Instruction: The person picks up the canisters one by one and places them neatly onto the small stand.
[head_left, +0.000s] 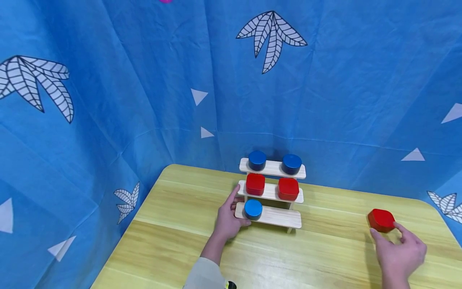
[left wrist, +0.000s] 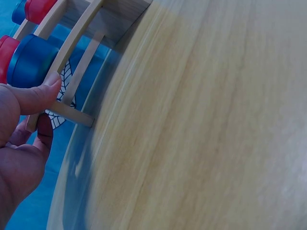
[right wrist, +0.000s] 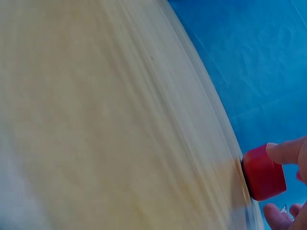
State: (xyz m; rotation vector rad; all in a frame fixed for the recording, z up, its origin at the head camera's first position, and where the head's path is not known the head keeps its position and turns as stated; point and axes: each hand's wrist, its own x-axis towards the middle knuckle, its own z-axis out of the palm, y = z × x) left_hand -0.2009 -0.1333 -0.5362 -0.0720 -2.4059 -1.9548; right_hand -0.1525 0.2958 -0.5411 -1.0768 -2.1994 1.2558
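Observation:
My left hand [head_left: 229, 220] grips the left side of a small three-tier wooden shelf [head_left: 278, 216], thumb and fingers around the end of its lowest board. On that board sits a round blue tin [head_left: 253, 209], seen close to my thumb in the left wrist view. The middle board carries two red rounded-square tins, one left [head_left: 255, 184] and one right [head_left: 288, 188]. Off to the right, my right hand [head_left: 400, 253] pinches another red tin [head_left: 381, 220] between thumb and finger. This tin stands at the table surface, with the thumb on its side in the right wrist view.
Two round dark blue tins, one left [head_left: 257, 160] and one right [head_left: 291, 163], stand on the top board. A blue patterned curtain [head_left: 173, 100] hangs right behind the light wooden table [head_left: 155, 241] and along its left side.

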